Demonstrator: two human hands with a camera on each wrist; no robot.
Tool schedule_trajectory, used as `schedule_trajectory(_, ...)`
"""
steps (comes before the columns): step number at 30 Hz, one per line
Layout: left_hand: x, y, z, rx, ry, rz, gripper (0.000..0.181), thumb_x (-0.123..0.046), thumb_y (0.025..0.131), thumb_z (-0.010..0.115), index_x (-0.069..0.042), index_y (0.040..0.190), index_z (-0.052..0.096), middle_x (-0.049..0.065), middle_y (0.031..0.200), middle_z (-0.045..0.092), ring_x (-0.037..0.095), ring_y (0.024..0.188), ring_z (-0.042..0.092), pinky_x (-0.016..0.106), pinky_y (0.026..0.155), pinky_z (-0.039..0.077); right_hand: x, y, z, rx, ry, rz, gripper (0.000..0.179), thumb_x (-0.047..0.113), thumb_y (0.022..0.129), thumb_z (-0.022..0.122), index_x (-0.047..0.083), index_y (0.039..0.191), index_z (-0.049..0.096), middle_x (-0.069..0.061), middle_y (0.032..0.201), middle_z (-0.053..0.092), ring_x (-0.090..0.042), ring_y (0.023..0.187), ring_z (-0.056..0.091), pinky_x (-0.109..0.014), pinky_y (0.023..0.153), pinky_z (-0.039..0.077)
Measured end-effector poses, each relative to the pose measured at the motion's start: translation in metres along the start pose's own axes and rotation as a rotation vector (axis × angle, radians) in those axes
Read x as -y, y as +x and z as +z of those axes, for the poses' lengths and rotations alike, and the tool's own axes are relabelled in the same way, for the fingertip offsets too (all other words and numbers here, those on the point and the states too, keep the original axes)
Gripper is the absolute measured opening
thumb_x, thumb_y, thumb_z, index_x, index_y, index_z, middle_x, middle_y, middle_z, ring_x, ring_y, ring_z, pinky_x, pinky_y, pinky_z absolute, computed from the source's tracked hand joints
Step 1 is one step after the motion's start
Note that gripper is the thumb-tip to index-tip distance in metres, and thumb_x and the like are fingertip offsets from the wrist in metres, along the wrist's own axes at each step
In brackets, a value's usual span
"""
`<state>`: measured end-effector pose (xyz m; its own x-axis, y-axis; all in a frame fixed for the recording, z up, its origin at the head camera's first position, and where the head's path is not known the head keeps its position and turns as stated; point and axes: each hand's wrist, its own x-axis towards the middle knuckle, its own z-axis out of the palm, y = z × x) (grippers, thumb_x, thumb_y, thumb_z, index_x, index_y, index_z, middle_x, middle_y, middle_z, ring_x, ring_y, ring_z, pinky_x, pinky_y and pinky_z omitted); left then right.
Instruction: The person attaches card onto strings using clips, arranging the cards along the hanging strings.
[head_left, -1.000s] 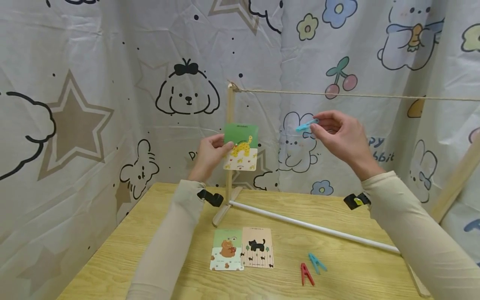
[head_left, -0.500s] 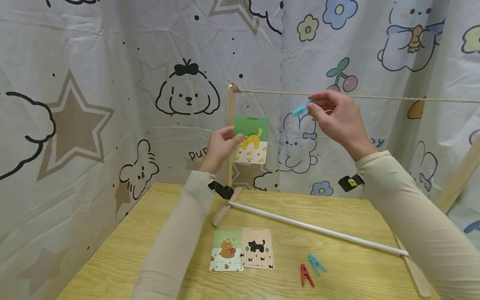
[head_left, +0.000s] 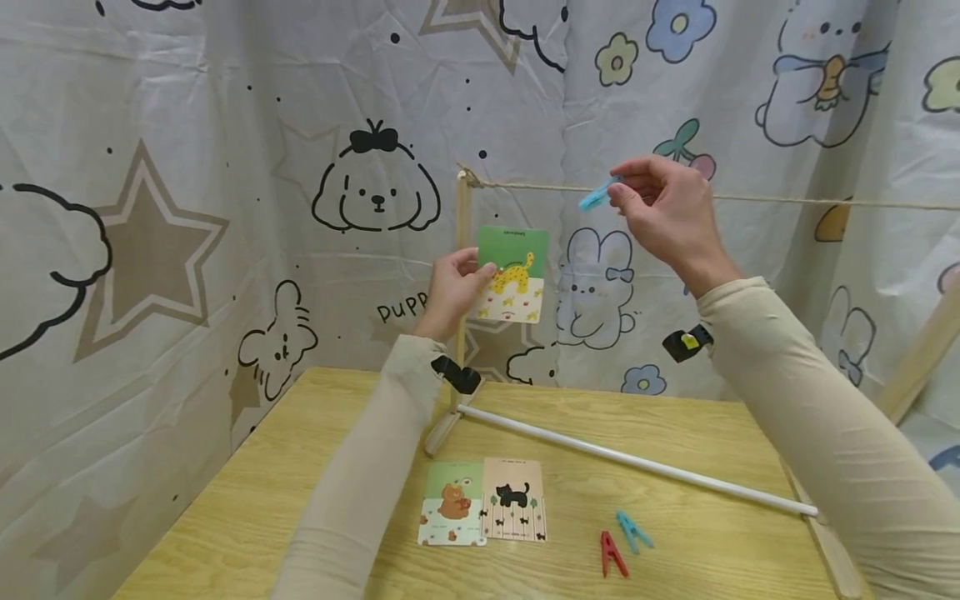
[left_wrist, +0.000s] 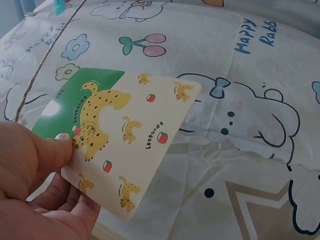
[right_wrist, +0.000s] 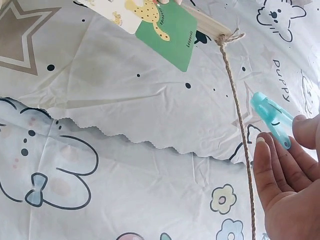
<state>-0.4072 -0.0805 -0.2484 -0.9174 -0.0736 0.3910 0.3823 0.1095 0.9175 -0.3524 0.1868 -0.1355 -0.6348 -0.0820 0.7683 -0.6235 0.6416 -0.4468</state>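
Raising a card to a strung cord, as seen from head and wrists. The tabletop (head_left: 285,437) carries a wooden post (head_left: 462,218), from whose top a cord (head_left: 787,200) runs toward the right. Both forearms reach up and inward, the right hand (head_left: 671,204) higher, at cord level, the left hand (head_left: 456,287) lower and just beside the post. The leopard card (head_left: 517,304) hangs upright in the left hand, below the cord and apart from it; the thumb lies on its printed face near the left edge, the other fingers behind. The work in hand appears to be bringing card and clip together at the cord; done well, it would call for lifting the green top edge squarely to the line, keeping the thumb clear of that edge, and steadying the card while the clip is squeezed. The turquoise clip (right_wrist: 272,117), smallest of the held parts, is pinched between the right thumb and forefinger near the cord, its free end pointing toward the post; whether its jaws are parted cannot be told. Pressing both handles evenly should keep it from twisting.
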Motion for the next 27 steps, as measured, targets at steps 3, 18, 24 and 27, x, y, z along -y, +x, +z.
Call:
schedule_trajectory(3, 0.0, 0.003, 0.002, -0.009, 0.009, -0.008, 0.023, -0.014, 0.099, 0.07, -0.007, 0.121, 0.072, 0.007, 0.098, 0.071, 0.015, 0.084, 0.064, 0.025, 0.071, 0.051, 0.002, 0.006, 0.003, -0.026, 0.01, -0.014, 0.028, 0.026, 0.101, 0.068, 0.007, 0.121, 0.072, -0.007, 0.102, 0.074, -0.008, 0.081, 0.066, -0.018, 0.076, 0.05)
schedule_trajectory(18, -0.003, 0.01, 0.013, -0.001, -0.076, -0.022, 0.022, -0.013, 0.103, 0.065, -0.009, 0.124, 0.07, 0.008, 0.101, 0.068, 0.018, 0.086, 0.066, 0.029, 0.071, 0.055, 0.018, 0.034, 0.022, -0.093, 0.008, -0.022, 0.011, 0.017, 0.098, 0.071, 0.009, 0.104, 0.075, 0.0, 0.089, 0.074, -0.006, 0.074, 0.066, -0.023, 0.067, 0.048)
schedule_trajectory(24, -0.003, 0.013, 0.015, 0.001, -0.08, -0.02, 0.021, -0.015, 0.104, 0.064, -0.01, 0.124, 0.07, 0.007, 0.103, 0.066, 0.019, 0.088, 0.065, 0.029, 0.073, 0.054, 0.026, 0.047, 0.032, -0.078, -0.023, -0.015, 0.012, 0.015, 0.097, 0.069, 0.007, 0.1, 0.077, -0.001, 0.086, 0.074, -0.007, 0.07, 0.064, -0.023, 0.065, 0.048)
schedule_trajectory(27, -0.005, 0.014, 0.016, 0.009, -0.082, -0.008, 0.022, -0.014, 0.105, 0.062, -0.009, 0.124, 0.069, 0.007, 0.103, 0.064, 0.018, 0.089, 0.064, 0.029, 0.074, 0.053, 0.029, 0.052, 0.036, -0.057, -0.05, -0.009, 0.012, 0.011, 0.096, 0.066, 0.006, 0.099, 0.078, -0.002, 0.087, 0.074, -0.01, 0.07, 0.062, -0.024, 0.065, 0.047)
